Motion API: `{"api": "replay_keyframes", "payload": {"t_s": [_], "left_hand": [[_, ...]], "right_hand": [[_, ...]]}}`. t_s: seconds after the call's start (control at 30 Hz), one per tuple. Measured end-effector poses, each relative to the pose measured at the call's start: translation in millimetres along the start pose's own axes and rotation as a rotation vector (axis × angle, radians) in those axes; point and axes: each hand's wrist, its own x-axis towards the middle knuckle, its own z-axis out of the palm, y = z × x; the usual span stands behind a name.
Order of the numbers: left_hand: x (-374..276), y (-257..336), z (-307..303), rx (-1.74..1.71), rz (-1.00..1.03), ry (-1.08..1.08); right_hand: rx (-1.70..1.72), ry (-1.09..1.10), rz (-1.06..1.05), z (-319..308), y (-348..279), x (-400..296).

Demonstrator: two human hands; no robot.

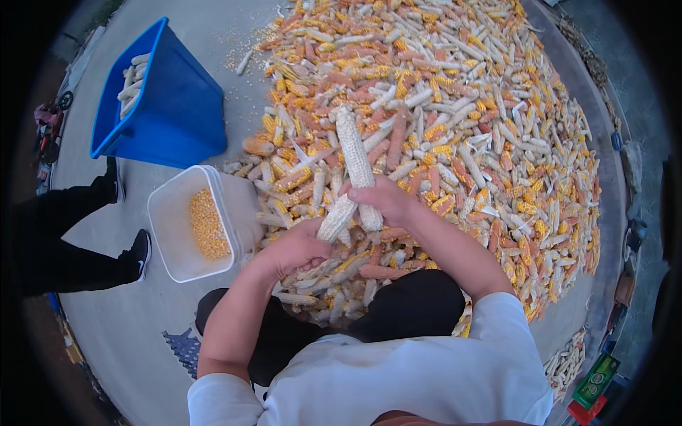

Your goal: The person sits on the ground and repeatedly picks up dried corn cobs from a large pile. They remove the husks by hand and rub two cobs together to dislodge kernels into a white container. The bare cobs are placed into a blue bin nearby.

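My left hand (301, 247) is closed around a pale, bare corn cob (337, 219) that slants up to the right. In my right hand (386, 199) is a longer pale cob (352, 146), its far end pointing away from me. The two cobs meet or cross between my hands; whether they press together I cannot tell. Both are above a broad heap of corn cobs (458, 112), some with yellow kernels, others bare and white or reddish. My fingers partly hide the lower cob.
Left of the heap stands a translucent plastic bucket (170, 255) with loose yellow kernels (209, 226) inside. Beyond it, a blue bin (181, 101) holds bare cobs (132, 82). A person's legs in black trousers (90, 213) are at the left. A green box (595, 377) lies at lower right.
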Motion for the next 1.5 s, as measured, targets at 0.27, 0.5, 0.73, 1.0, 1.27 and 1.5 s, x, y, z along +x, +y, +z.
{"api": "replay_keyframes", "payload": {"t_s": [0.27, 0.5, 0.73, 1.0, 1.27, 1.5], "left_hand": [[-41, -41, -60, -0.859, 0.222, -0.531], [-94, -55, -97, -1.224, 0.567, -0.972], [-145, -60, -123, -1.213, 0.865, -1.053], [-147, -68, -142, -1.234, 0.85, -0.896], [-125, -54, -158, -0.879, 0.942, 0.216], [-93, -64, -170, 0.059, 1.149, 0.623]], "right_hand": [[-0.218, -0.02, -0.007, 88, -33, 51], [0.165, -0.201, 0.006, 188, -21, 120], [-0.199, -0.311, 0.136, 265, 5, 172], [-0.065, -0.416, -0.126, 270, -42, 166], [0.124, 0.095, -0.266, 234, -33, 159], [0.338, 0.023, -0.055, 224, 11, 148]]}}
